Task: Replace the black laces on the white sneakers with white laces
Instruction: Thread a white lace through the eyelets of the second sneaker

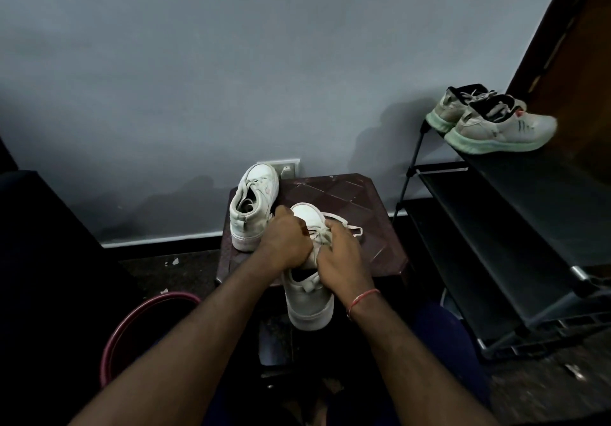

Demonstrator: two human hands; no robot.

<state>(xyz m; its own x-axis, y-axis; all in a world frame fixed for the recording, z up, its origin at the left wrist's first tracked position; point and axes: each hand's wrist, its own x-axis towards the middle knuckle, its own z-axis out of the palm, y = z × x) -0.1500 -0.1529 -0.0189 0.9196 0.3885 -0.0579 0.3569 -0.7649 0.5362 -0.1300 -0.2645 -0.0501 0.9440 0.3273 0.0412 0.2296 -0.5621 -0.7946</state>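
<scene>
Left hand (285,240) and right hand (338,255) gripping the white flat lace (355,229) of a white leather sneaker (309,306) at centre frame on a dark brown stool (347,201), black metal rack (496,227) holding grey running shoes (496,124) upper right, round maroon tub (145,306) lower left, contents hidden

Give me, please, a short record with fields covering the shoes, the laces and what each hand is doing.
surface: dark brown stool
near sneaker: white, heel toward the person
white lace: on the near sneaker, with a loose loop lying to its right
left hand: fingers curled, grips the near sneaker at its lacing
right hand: pinches the white lace
far sneaker: white-laced, untouched, on the stool's left side
black laces: none visible
shoe rack: on the right, with running shoes on top
</scene>
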